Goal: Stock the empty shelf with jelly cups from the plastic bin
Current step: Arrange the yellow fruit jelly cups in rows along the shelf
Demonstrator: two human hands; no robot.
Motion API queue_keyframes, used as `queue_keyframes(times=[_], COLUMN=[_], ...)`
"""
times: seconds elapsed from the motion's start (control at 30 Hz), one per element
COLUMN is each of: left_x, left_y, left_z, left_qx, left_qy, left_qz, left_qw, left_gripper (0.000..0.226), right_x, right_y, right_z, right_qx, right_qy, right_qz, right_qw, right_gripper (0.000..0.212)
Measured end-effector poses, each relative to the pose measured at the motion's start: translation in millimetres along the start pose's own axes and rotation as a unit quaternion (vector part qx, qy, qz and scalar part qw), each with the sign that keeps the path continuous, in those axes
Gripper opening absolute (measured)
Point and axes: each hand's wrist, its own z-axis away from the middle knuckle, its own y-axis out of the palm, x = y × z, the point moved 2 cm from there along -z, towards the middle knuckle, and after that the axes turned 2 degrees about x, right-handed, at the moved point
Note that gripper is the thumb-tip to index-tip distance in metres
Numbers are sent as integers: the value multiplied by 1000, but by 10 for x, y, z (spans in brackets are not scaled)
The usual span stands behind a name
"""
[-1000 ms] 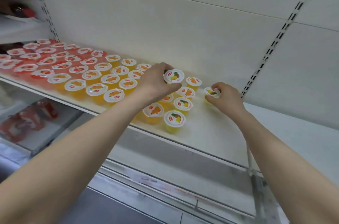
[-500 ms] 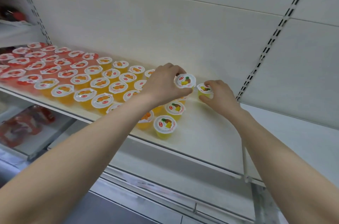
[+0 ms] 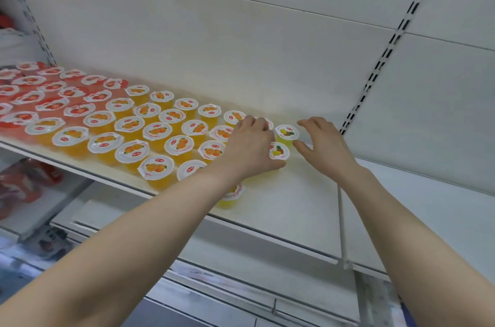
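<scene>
Rows of jelly cups fill the white shelf [image 3: 300, 200]: red ones [image 3: 77, 109] at the left, orange ones [image 3: 156, 131] in the middle. My left hand [image 3: 250, 147] reaches over the right end of the rows, and its thumb and forefinger curl round a pineapple-lid jelly cup [image 3: 279, 151] standing on the shelf. Another pineapple cup [image 3: 287, 132] stands just behind it. My right hand [image 3: 322, 144] hovers just right of that cup with its fingers spread, holding nothing. A further yellow cup [image 3: 230, 196] shows under my left wrist. The plastic bin is out of view.
The shelf's back panel [image 3: 241, 45] rises right behind the cups. A slotted upright [image 3: 385, 58] runs up the wall at the right. Bare shelf board extends to the right of my hands. A lower shelf at the left holds red packets [image 3: 24, 187].
My left hand lowered its cup onto the shelf beside the rows. My right hand let go of its cup and drew back a little to the right with spread fingers.
</scene>
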Motion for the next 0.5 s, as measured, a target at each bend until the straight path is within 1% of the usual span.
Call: queue_keyframes(times=[0.23,0.37,0.5], left_x=[2,48,173], left_y=[19,-47,-197], left_z=[-17,30,85], left_qx=[3,14,-10], left_qy=[17,30,35], left_qz=[-22,-10,7], left_qw=[1000,999,999], left_gripper=[68,74,66], right_x=[11,53,161], right_y=[-48,-99,-170], right_z=[-15,-13,-29], right_qx=[-8,-8,-17], right_qy=[-16,-25,-43], right_qz=[42,70,94], right_qw=[999,997,995], right_gripper=[46,45,44])
